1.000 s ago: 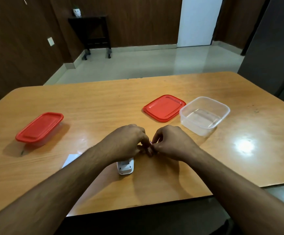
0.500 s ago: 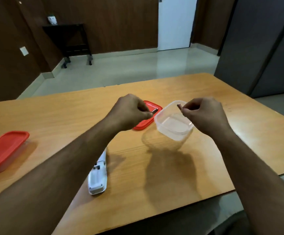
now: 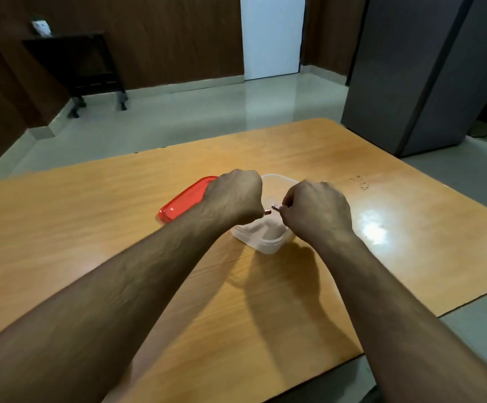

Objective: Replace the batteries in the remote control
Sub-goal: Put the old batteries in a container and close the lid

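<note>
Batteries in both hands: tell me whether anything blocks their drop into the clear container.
Nothing visible does. The left hand and right hand each pinch a battery over the open clear container. Its red lid lies beside it on the table, not over the opening.

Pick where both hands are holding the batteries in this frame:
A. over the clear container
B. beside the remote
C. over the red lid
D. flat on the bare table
A: the left hand and right hand each pinch a battery, their tips nearly meeting above the clear container; the red lid lies to its left.
</note>
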